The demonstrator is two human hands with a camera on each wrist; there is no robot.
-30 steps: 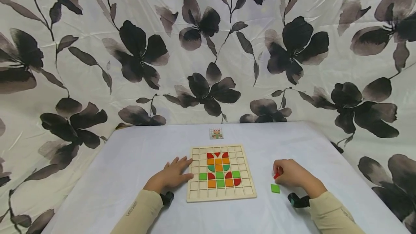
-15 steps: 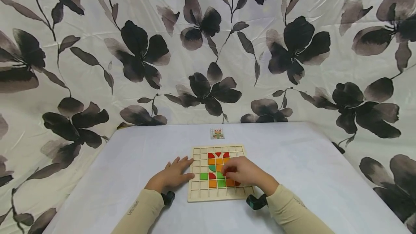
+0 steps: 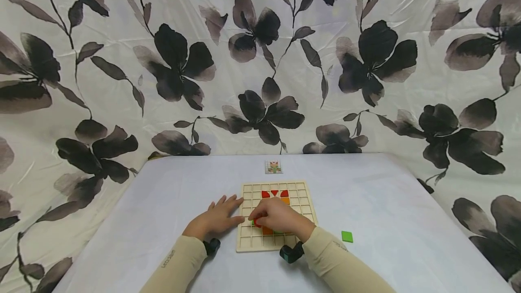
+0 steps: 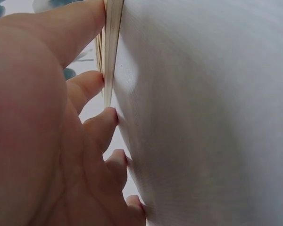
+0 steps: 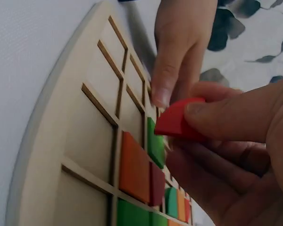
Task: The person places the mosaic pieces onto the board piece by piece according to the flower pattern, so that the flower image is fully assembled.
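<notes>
In my right hand (image 3: 278, 214) I pinch a red quarter-round tile (image 5: 172, 120) between thumb and fingers. The hand is over the left part of a wooden grid board (image 3: 249, 243) and hides many of its coloured tiles. Held above the grid, the red tile is near a green tile (image 5: 154, 141) and an orange tile (image 5: 134, 165) set in cells. My left hand (image 3: 215, 217) lies with fingers spread at the board's left side. Its thumb and index finger touch the board's edge, seen in the left wrist view.
A loose green square tile (image 3: 347, 237) lies on the white tablecloth right of the board. Behind the board lies a small card (image 3: 273, 167) with a coloured grid pattern. A floral cloth (image 3: 260, 58) hangs behind the table.
My right hand has carried the red tile leftward from beside the loose green tile to above the board's left part. The left hand keeps its place at the board's edge.
</notes>
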